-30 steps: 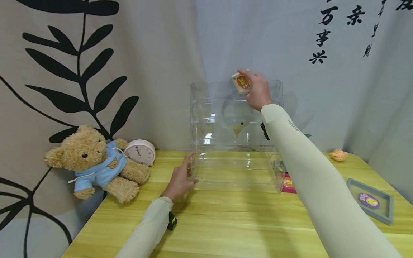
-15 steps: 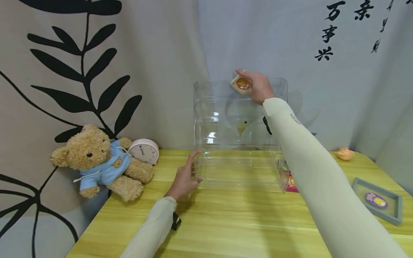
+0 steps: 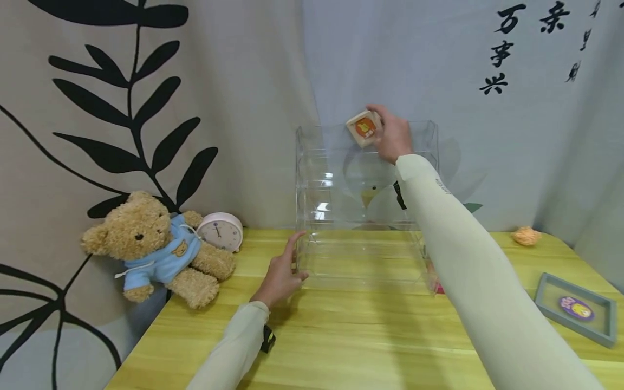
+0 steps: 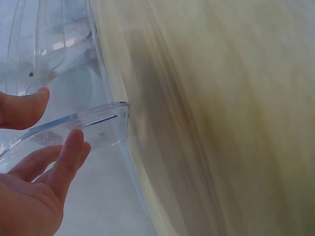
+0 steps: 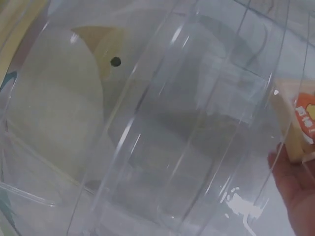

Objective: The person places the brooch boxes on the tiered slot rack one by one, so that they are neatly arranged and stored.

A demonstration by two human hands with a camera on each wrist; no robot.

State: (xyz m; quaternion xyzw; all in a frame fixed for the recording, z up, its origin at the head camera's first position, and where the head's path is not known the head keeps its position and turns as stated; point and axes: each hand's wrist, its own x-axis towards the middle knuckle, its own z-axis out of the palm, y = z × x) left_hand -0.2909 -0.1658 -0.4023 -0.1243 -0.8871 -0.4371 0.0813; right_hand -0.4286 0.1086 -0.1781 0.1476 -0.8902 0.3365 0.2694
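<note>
A tall clear plastic display rack [image 3: 361, 265] with several tiers stands upright on the table. My left hand [image 3: 280, 279] is at its lower left side, thumb and fingers spread; in the left wrist view the thumb [image 4: 32, 108] and straight fingers [image 4: 69, 160] lie on either side of the clear side panel [image 4: 98, 114]. At the rack's top my right hand [image 3: 394, 135] grips a small cream square frame [image 3: 362, 128] with an orange oval sticker, tilted. In the right wrist view the frame [image 5: 290, 132] shows at the right edge, partly cut off, behind clear plastic.
A teddy bear [image 3: 161, 249] in a blue hoodie and a pink round clock [image 3: 220, 232] are at the left. Grey frame [image 3: 575, 309] with a purple sticker and orange crumpled lump [image 3: 526, 236] lie right. A red item [image 3: 440, 288] is mostly hidden behind my right sleeve.
The cream frame, held in my right hand, has turned to show more of its face. Both hands stay at the rack. The view has shifted slightly.
</note>
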